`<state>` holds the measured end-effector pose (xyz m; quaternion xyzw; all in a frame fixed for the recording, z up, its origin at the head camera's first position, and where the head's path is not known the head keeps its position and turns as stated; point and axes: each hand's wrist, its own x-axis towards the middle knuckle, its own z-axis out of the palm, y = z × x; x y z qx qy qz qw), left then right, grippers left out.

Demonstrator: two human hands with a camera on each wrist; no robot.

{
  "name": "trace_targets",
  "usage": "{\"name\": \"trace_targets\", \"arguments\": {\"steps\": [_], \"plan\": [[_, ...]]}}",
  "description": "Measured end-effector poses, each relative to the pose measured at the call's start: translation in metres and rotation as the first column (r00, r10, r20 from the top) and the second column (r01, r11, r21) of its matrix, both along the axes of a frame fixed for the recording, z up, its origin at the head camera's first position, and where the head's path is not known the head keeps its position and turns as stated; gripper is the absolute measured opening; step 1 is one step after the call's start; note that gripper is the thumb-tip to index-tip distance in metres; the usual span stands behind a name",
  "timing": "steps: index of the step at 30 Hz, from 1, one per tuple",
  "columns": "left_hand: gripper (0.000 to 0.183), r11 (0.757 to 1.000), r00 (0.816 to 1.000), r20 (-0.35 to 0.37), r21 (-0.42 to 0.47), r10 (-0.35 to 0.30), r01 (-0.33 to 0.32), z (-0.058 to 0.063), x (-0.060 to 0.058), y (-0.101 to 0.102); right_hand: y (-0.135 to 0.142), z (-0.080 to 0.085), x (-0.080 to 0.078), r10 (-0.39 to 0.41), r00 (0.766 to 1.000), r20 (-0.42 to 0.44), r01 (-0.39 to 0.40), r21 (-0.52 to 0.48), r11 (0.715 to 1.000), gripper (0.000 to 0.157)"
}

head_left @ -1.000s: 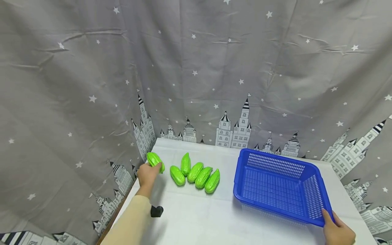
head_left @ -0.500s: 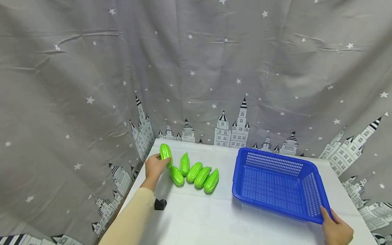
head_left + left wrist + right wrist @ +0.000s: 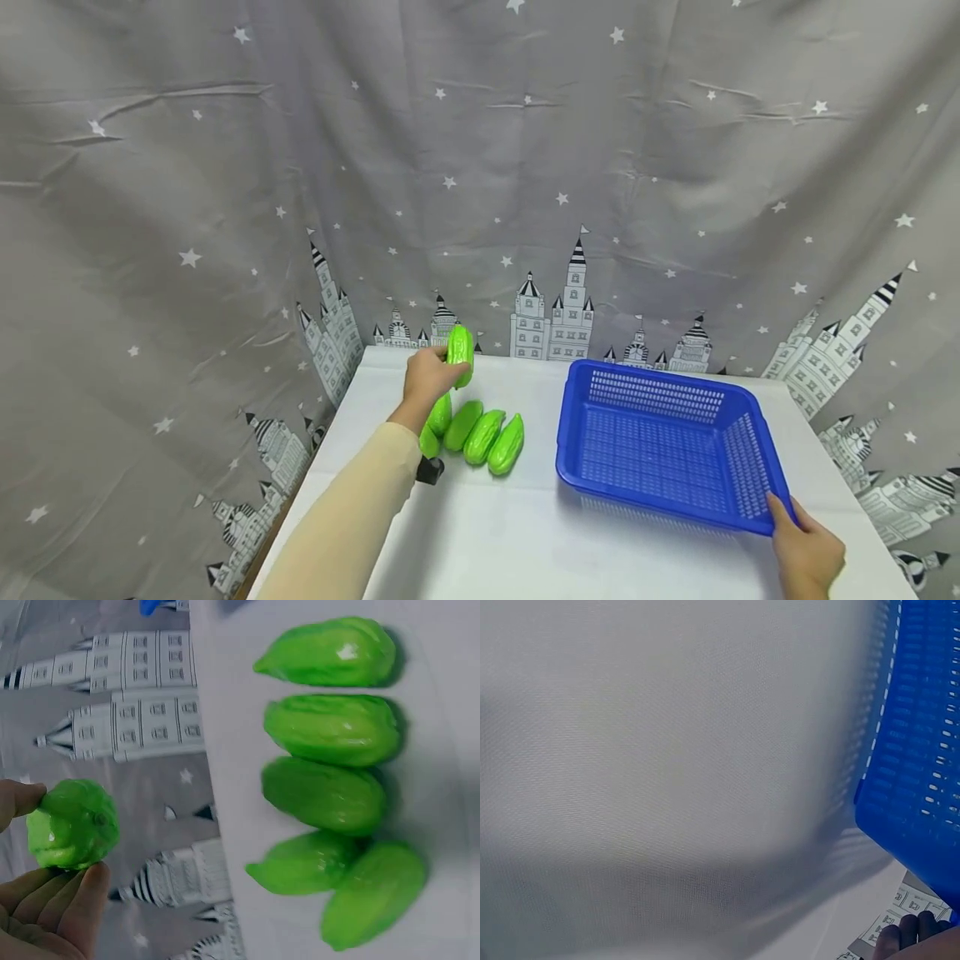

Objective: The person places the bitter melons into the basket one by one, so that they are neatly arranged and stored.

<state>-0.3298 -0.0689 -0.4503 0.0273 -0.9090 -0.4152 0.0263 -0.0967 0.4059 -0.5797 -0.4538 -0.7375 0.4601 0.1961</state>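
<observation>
My left hand (image 3: 427, 379) pinches a green ridged gourd (image 3: 461, 354) between thumb and fingers, raised over the back left of the table. In the left wrist view the held gourd (image 3: 73, 825) shows end-on, with the thumb on one side and fingers on the other. Several similar gourds (image 3: 330, 652) lie close together on the white tabletop, partly hidden by my left arm in the head view. On the right, my right hand (image 3: 808, 546) grips the near right corner of a blue plastic basket (image 3: 652, 458), thumb over its rim. Nothing lies in the basket.
The white table (image 3: 510, 533) ends at the back against a grey curtain (image 3: 465, 208) printed with stars and castles. A black wrist-worn device (image 3: 430, 471) sits at the left sleeve. White tabletop lies between the gourds and the basket.
My left hand has carried the held gourd rightward and up, from beside the group to above it, and the gourd has turned more upright. My right hand keeps hold of the basket corner.
</observation>
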Motion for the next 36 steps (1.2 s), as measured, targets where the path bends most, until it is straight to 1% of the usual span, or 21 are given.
{"name": "trace_targets", "arguments": {"steps": [5,10,13,16,19,21,24,27,29,31,34,36], "plan": [[0.055,0.997,0.997,-0.024,-0.04,-0.07,0.069,0.011,-0.007,0.034,0.002,0.001,-0.001,0.003,1.0,-0.005,-0.003,0.021,1.0,0.054],[0.051,0.986,0.987,-0.038,-0.056,-0.157,0.154,0.016,-0.011,0.068,0.005,0.0,-0.002,0.009,1.0,-0.012,-0.008,0.022,1.0,0.054],[0.053,0.973,0.974,-0.02,-0.063,-0.225,0.224,0.018,-0.011,0.088,0.006,0.0,-0.003,0.021,1.0,-0.016,-0.02,0.044,0.999,0.053],[0.058,0.953,0.956,0.019,-0.077,-0.291,0.292,0.019,-0.012,0.106,0.007,-0.001,-0.005,0.029,0.999,-0.015,-0.028,0.062,0.998,0.052],[0.06,0.934,0.938,0.061,-0.086,-0.342,0.346,0.018,-0.013,0.124,0.007,-0.001,-0.007,0.029,1.0,-0.009,-0.029,0.069,0.997,0.052],[0.059,0.925,0.928,0.085,-0.09,-0.362,0.369,0.017,-0.013,0.136,0.008,-0.002,-0.008,0.024,1.0,-0.01,-0.023,0.069,0.997,0.052],[0.055,0.919,0.919,0.106,-0.075,-0.38,0.388,0.017,-0.01,0.153,0.008,-0.002,-0.009,0.021,1.0,-0.015,-0.02,0.076,0.997,0.051],[0.052,0.92,0.918,0.108,-0.047,-0.382,0.389,0.014,-0.007,0.167,0.008,-0.002,-0.009,0.017,1.0,-0.021,-0.015,0.084,0.996,0.05],[0.05,0.925,0.921,0.105,-0.019,-0.376,0.38,0.011,-0.004,0.175,0.007,-0.002,-0.008,0.014,1.0,-0.022,-0.012,0.087,0.996,0.049],[0.048,0.933,0.928,0.109,-0.004,-0.357,0.36,0.007,-0.002,0.182,0.007,-0.002,-0.008,0.01,1.0,-0.021,-0.008,0.09,0.996,0.048],[0.047,0.948,0.938,0.14,0.013,-0.317,0.318,0.002,0.002,0.191,0.005,-0.004,-0.007,0.007,1.0,-0.021,-0.005,0.084,0.996,0.048],[0.047,0.959,0.943,0.18,0.012,-0.28,0.282,-0.003,0.003,0.197,0.005,-0.006,-0.008,0.006,1.0,-0.024,-0.004,0.086,0.996,0.048]]}}
